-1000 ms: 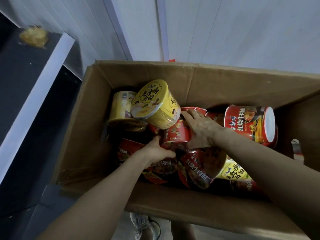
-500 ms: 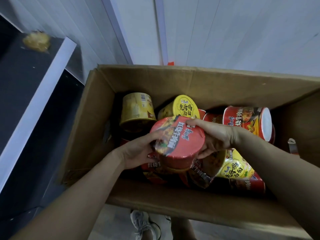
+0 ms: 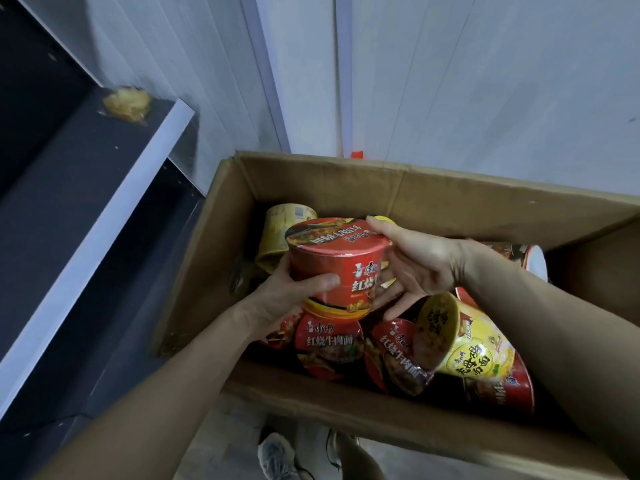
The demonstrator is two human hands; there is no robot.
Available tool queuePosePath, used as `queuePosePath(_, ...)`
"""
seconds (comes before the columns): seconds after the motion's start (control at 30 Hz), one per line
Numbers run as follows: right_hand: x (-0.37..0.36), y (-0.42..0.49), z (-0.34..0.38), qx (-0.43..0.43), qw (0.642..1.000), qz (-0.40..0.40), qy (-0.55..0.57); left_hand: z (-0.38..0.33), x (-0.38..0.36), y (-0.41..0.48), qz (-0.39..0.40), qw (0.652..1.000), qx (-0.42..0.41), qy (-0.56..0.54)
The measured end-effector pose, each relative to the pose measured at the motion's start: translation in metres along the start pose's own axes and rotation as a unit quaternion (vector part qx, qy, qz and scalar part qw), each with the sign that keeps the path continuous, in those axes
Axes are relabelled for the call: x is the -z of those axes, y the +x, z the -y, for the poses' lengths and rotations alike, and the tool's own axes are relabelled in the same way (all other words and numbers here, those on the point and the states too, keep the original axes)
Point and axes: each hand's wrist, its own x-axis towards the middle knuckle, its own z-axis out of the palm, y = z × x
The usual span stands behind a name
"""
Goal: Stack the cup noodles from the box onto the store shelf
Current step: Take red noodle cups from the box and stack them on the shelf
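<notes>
Holding red cup (image 3: pixel 337 268): left hand (image 3: pixel 280 299) wraps its side, right hand (image 3: pixel 419 268) pinches the rim.
Place: above the box (image 3: pixel 346 181); shelf (image 3: pixel 104 216) at 9 o'clock.
Feel: likely light, thin-walled, slippery film; grip the side.

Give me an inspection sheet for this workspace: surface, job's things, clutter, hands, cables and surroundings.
Surface: dark grey store shelf with pale front edge, left of the box.
Job's things: red cup noodle tub held upright over the open brown cardboard box; other red and yellow cups jumbled inside.
Clutter: crumpled yellowish wrapper on the shelf.
Hands: left hand grips the tub's side; right hand pinches its rim, thumb on top.
Cables: nothing seen.
Surroundings: pale panelled wall; grey shoe below the box.
</notes>
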Motion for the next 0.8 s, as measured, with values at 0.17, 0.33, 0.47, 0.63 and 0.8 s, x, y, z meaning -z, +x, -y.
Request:
queuePosePath(0.17,-0.009,-0.016,0.024,0.118,0.991,-0.030,-0.060,-0.022,0.013,-0.007,-0.007,0.999,-0.014,-0.045)
queuePosePath(0.33,-0.015,-0.038,0.045,0.177,0.978,-0.036,-0.100,-0.049,0.018,-0.020,-0.004,0.999,-0.029,-0.033)
queuePosePath(0.47,-0.016,-0.049,0.057,0.223,0.960,-0.059,-0.159,-0.068,0.016,-0.024,-0.046,0.997,-0.048,0.033)
queuePosePath(0.63,-0.038,-0.054,0.080,0.247,0.928,-0.086,-0.265,-0.093,0.014,-0.032,-0.064,0.990,-0.054,0.116)
queuePosePath(0.8,-0.048,-0.076,0.102,0.260,0.924,-0.096,-0.265,-0.110,0.018,-0.056,-0.149,0.973,-0.115,0.133)
